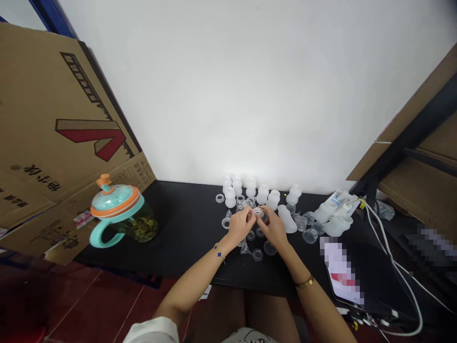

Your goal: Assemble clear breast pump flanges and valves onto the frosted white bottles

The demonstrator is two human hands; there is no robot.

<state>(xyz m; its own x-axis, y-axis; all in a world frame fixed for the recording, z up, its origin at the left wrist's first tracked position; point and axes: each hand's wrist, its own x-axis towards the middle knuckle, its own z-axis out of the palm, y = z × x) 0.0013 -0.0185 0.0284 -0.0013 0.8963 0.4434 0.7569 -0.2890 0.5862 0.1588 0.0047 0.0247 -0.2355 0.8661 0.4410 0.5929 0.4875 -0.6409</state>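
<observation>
Well, from here I see the left hand (242, 225) and right hand (274, 225) curled closed, both pinching a small clear ring (257, 212). It sits midway between them, neither hand nearer, its long axis hard to judge, above the black table (185, 238), with frosted bottles (262, 194) just beyond.

The head-worn camera looked down and forward over the left hand (241, 226) and right hand (274, 226), toward a matte black tabletop (178, 228) and smooth white wall (250, 95).

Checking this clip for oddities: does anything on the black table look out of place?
Frosted bottles lie on their sides beside the right hand, unlike the upright row behind.
</observation>
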